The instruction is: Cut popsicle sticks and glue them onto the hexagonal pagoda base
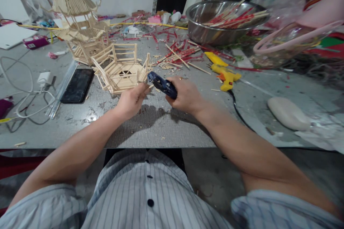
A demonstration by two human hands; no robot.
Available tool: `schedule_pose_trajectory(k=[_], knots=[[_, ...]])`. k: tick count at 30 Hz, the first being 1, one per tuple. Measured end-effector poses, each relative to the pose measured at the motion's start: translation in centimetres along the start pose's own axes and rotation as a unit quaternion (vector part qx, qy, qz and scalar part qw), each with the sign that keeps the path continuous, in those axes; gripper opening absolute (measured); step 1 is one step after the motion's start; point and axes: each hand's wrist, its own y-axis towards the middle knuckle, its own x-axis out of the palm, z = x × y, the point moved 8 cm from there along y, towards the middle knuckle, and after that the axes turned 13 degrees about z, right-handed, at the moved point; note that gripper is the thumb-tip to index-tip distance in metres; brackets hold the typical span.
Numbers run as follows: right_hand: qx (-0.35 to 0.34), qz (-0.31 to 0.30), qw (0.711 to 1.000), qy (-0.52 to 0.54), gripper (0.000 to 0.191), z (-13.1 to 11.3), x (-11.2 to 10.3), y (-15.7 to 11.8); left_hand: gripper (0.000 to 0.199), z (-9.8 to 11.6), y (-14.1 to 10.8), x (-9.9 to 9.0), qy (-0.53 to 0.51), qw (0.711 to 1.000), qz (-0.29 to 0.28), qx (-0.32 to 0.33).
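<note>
My left hand (132, 101) is closed, pinching a short wooden stick (151, 86) whose pale end sticks out past the fingertips. Wrapped round the handles of a dark blue plier-like cutter (162, 84) is my right hand (185, 93). The cutter's head points left, close to the stick; whether its jaws touch the wood I cannot tell. Just behind my left hand stands a six-sided railed platform (126, 75) built of wooden sticks. A tiered stick pavilion (86, 35) with a pointed roof rises behind it, to the left.
A yellow glue gun (225, 77) lies right of my hands, its black cord running toward me. Behind are loose sticks and red wrappers (182, 52) and a steel basin (199, 30) holding wrapped chopsticks. A black phone (77, 86) and white charger (45, 79) lie left; a pale oval object (287, 113) lies right.
</note>
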Motion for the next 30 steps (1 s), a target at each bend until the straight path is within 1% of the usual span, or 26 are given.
schedule_pose_trajectory(k=[8, 11, 14, 16, 19, 22, 26, 30], knots=[[0.011, -0.037, 0.999, -0.012, 0.043, 0.3, 0.1, -0.1, 0.031, 0.0, -0.1, 0.2, -0.02, 1.0, -0.007, -0.015], [0.012, -0.033, 0.999, -0.011, 0.039, 0.2, 0.1, 0.0, 0.028, 0.0, -0.3, 0.1, 0.005, 1.0, 0.001, -0.014], [0.014, -0.021, 1.0, -0.011, 0.039, 0.0, 0.1, 0.1, 0.026, 0.1, -0.2, -0.4, 0.043, 0.999, 0.028, -0.012], [0.019, -0.012, 1.0, -0.011, 0.041, 0.0, 0.3, 0.3, 0.027, 0.2, -0.1, -0.7, 0.054, 0.998, 0.044, -0.009], [0.022, 0.002, 1.0, 0.005, 0.046, -0.2, 0.4, 0.5, 0.028, 0.5, 0.1, -0.8, 0.045, 0.998, 0.052, -0.003], [0.016, 0.008, 0.999, 0.03, 0.048, -0.5, 0.4, 0.4, 0.031, 1.0, 0.0, -0.9, 0.04, 0.997, 0.066, 0.015], [0.006, 0.008, 0.999, 0.042, 0.043, -1.1, 0.3, 0.0, 0.039, 1.1, -0.2, -0.9, 0.04, 0.996, 0.071, 0.02], [0.004, -0.009, 0.999, 0.038, 0.04, -1.2, 0.4, -0.2, 0.041, 0.8, -0.2, -0.9, 0.037, 0.997, 0.072, 0.01]])
